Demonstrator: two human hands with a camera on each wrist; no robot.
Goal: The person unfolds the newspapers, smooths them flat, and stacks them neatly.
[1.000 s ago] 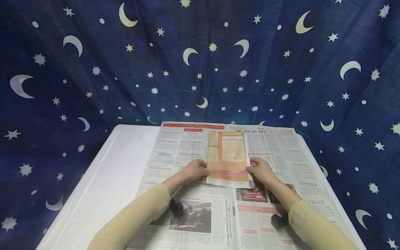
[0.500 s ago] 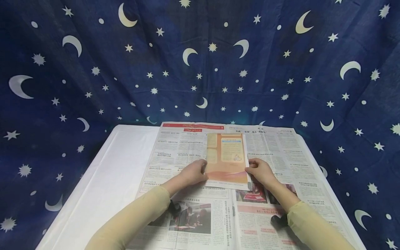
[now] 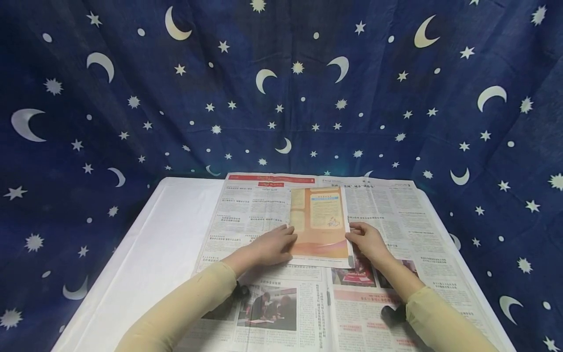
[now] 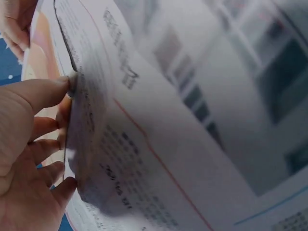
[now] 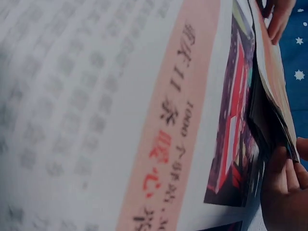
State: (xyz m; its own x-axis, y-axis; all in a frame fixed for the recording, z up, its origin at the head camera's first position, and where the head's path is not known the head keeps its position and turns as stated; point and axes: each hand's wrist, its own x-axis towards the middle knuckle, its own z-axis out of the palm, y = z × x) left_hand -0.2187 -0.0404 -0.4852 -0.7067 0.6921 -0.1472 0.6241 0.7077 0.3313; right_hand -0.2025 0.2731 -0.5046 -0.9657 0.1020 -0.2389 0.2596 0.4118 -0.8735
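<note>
An orange booklet (image 3: 323,232) with a pale text panel lies on the spread newspaper (image 3: 396,205) in the head view. At its lower left edge, my left hand (image 3: 269,247) touches it with fingers spread. The left wrist view shows the thumb and fingertips (image 4: 70,185) along the booklet's edge, apart from one another. My right hand (image 3: 368,240) pinches the right edge between thumb and fingers. In the right wrist view, that edge is slightly raised, with a dark gap beneath its layers and the right fingers (image 5: 284,168) at it.
The newspaper covers most of the white table (image 3: 176,220), whose left part is bare. A dark blue curtain (image 3: 237,142) with moons and stars hangs behind and at both sides. Black wrist devices (image 3: 393,314) sit under the forearms.
The booklet has shifted slightly left and toward me. My left hand has changed from gripping the left edge to resting spread fingers at its lower left. The right hand keeps its pinch.
</note>
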